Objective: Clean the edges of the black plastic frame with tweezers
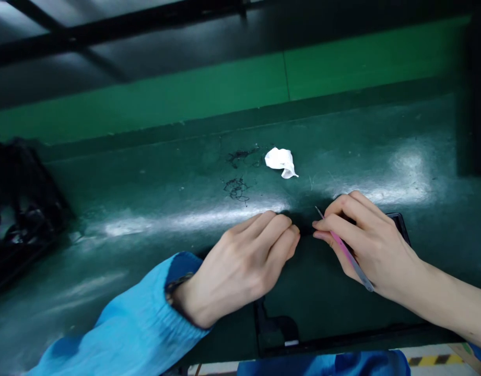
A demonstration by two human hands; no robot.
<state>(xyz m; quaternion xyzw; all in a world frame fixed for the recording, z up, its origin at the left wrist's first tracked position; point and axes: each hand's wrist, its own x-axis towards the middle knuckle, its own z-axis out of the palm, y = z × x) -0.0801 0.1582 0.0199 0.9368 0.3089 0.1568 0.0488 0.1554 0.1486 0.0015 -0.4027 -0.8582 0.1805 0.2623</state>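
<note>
My right hand (365, 240) holds a slim tool (345, 250) with a fine pointed tip, a pink middle and a flat grey end; whether it is a blade or tweezers I cannot tell. Its tip points away from me and left, toward my other hand. My left hand (244, 261) is closed, knuckles up, at the far side of a thin black frame (326, 345). The fingertips are hidden, so what they pinch does not show clearly. The frame lies on the green table near its front edge, partly covered by both hands.
Beyond my hands, a crumpled white scrap (281, 161) lies on the green table (165, 183). Beside it are tangled black shavings (236, 189). Dark parts (24, 209) are heaped at the left. A dark object (477, 104) stands at the right edge.
</note>
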